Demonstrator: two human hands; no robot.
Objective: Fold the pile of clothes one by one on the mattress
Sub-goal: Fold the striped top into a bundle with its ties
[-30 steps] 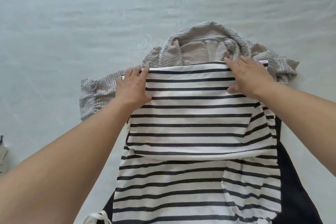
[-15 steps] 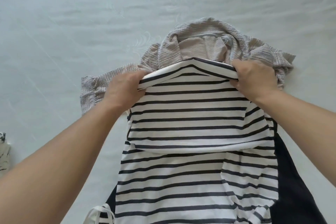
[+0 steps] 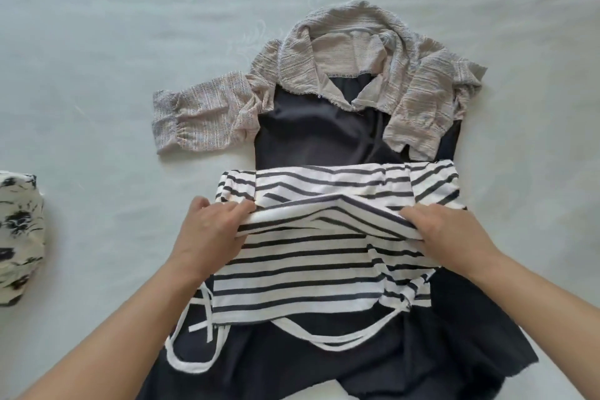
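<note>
No container is in view; the clothes lie directly on the pale mattress [image 3: 97,42]. The striped garment [image 3: 308,269] lies on top of a dark garment [image 3: 308,130], near the centre of the view. The left hand [image 3: 207,234] grasps the folded edge of the striped garment at its left side, fingers curled over the fabric. The right hand [image 3: 451,234] grasps the same fold at its right side. The fold is raised between the two hands. A beige textured garment [image 3: 357,52] lies at the far end of the dark garment, one sleeve extending left. A floral folded item [image 3: 19,237] sits at the left frame edge, well apart. Bare mattress surrounds the pile on the far, left and right sides.
</note>
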